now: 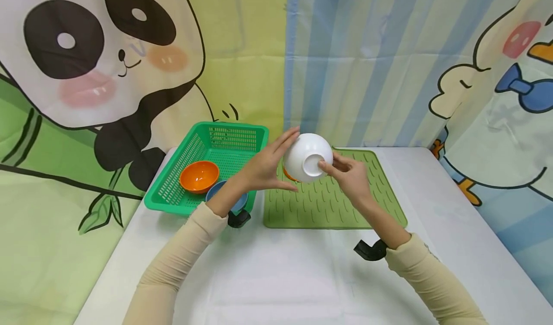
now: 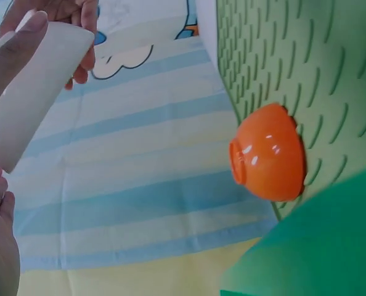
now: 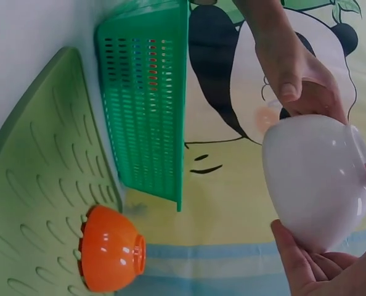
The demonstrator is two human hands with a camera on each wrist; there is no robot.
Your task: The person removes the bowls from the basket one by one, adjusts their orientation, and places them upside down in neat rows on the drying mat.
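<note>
A white bowl [image 1: 302, 154] is tilted above the green mat [image 1: 345, 205], its foot ring facing the head camera. My right hand [image 1: 352, 178] grips it, thumb on the foot and fingers toward the rim. At the bowl's other side, my left hand [image 1: 268, 164] has its fingers extended against it, the thumb spread apart below. In the right wrist view, the left fingers pass partly behind the white bowl [image 3: 315, 182]. An orange bowl [image 3: 112, 250] rests upside down on the mat; the white bowl hides most of it from the head camera.
To the left stands a green slotted basket [image 1: 168, 200]. Inside are an orange bowl [image 1: 199, 176], right side up, and a blue bowl [image 1: 239, 203] partly covered by my left forearm. A white table [image 1: 276, 277] carries everything, with a printed cartoon curtain [image 1: 242, 75] behind.
</note>
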